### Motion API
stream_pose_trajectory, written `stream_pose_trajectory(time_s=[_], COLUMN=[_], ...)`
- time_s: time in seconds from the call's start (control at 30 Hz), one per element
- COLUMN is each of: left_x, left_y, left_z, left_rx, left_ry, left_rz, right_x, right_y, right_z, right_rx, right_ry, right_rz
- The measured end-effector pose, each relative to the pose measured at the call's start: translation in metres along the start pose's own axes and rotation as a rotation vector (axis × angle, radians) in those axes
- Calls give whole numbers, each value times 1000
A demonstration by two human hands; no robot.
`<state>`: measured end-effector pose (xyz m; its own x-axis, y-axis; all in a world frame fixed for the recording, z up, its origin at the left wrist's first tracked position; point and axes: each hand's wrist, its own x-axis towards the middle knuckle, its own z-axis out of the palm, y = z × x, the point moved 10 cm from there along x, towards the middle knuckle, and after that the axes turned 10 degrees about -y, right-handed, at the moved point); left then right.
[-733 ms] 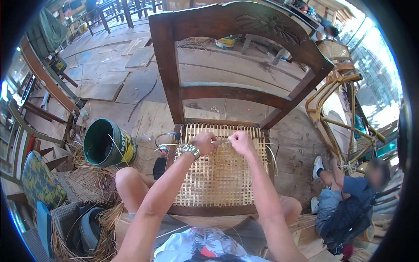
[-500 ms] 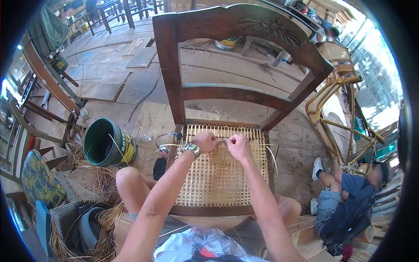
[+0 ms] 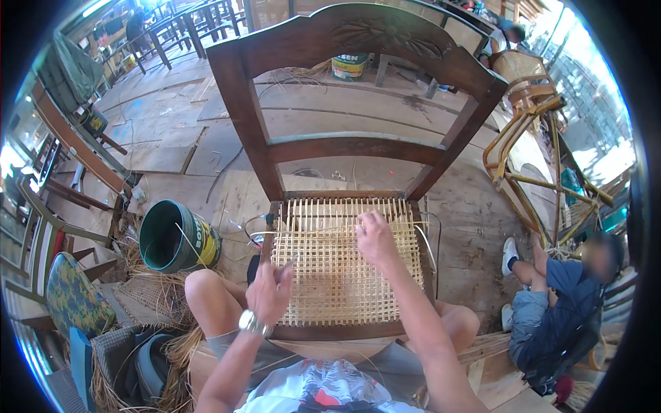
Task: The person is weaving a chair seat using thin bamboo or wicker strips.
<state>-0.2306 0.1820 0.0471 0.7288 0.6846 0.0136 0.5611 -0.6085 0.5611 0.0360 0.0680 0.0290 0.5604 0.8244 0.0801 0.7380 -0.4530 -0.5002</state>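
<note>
A dark wooden chair with a carved back [image 3: 358, 148] stands before me, its seat [image 3: 337, 296] an open grid of pale woven cane strips. My right hand [image 3: 376, 239] is over the upper right part of the weave, fingers curled; whatever they may hold is hidden. A loose cane strand [image 3: 313, 229] runs crosswise through the weave, its end [image 3: 424, 237] curling out past the right side. My left hand [image 3: 270, 292], a watch at its wrist, is closed above the seat's left edge. A small grey pointed thing shows at its fingertips, too blurred to name.
At left stands a green bucket [image 3: 177, 237], with loose cane fibres [image 3: 155, 279] and a camouflage-patterned cushion [image 3: 77, 296] nearby. A person [image 3: 564, 296] sits low at right, beside a bamboo-like frame [image 3: 527, 162]. Another bucket [image 3: 349, 67] is beyond the chair back.
My left hand has moved from the upper middle of the seat down to its left edge. The right hand remains over the weave, and the view has shifted slightly.
</note>
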Motion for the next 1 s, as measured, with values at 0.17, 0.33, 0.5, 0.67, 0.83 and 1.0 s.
stream_pose_trajectory(time_s=[0.17,0.33,0.5,0.67,0.83,1.0], left_x=[-32,3,36,25,18,30], left_y=[54,60,-17,-4,-12,-13], left_z=[-54,-142,-125,-64,-30,-57], left_rx=[-192,-405,-939,-527,-441,-250], left_ry=[-266,274,187,-260,-409,-284], left_rz=[118,40,-57,16,-23,91], right_x=[-8,21,56,54,55,53], right_y=[49,-58,-138,-166,-144,-25], right_z=[-79,-35,27,35,32,-25], right_rx=[-55,211,479,605,673,358], right_ry=[160,-149,-501,-724,-698,-231], right_rz=[200,-39,-261,-398,-248,46])
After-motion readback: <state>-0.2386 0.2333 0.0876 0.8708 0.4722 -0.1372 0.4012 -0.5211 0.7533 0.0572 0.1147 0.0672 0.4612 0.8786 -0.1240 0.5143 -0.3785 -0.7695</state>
